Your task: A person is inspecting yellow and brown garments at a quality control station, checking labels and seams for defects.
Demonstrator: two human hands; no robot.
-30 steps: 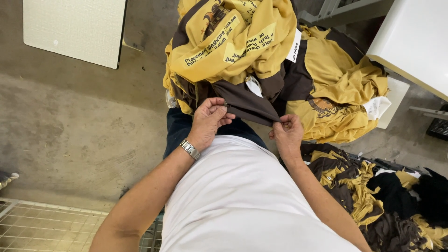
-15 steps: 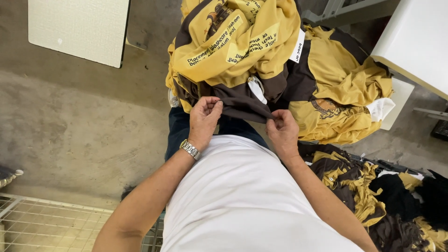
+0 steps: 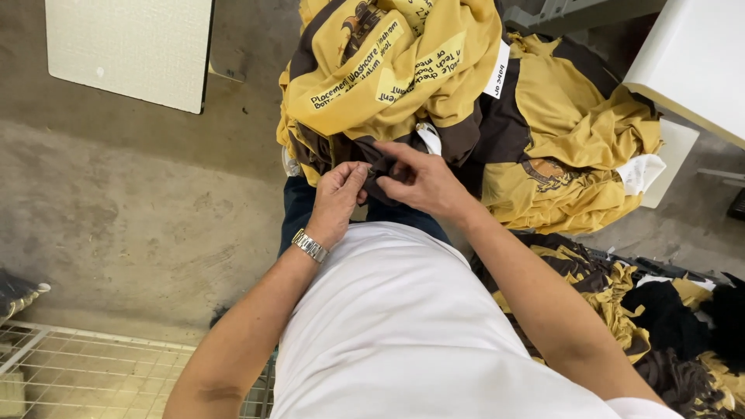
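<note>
A heap of yellow and dark brown garments (image 3: 434, 85) with printed lettering and white tags lies on my lap. My left hand (image 3: 338, 198), with a metal watch on the wrist, pinches the dark brown hem (image 3: 341, 151) at the heap's lower edge. My right hand (image 3: 419, 180) has come close beside it and pinches the same brown fabric, fingertips nearly touching the left hand's. I wear a white shirt and dark blue trousers (image 3: 299, 206).
More yellow and brown garments (image 3: 621, 302) lie piled at the lower right. A white board (image 3: 132, 46) lies on the concrete floor at the upper left. A white table (image 3: 694, 66) stands at the upper right, a wire rack (image 3: 70, 368) at the lower left.
My right hand has slid left along the brown hem toward my left hand; the two hands, once apart, now meet on the fabric.
</note>
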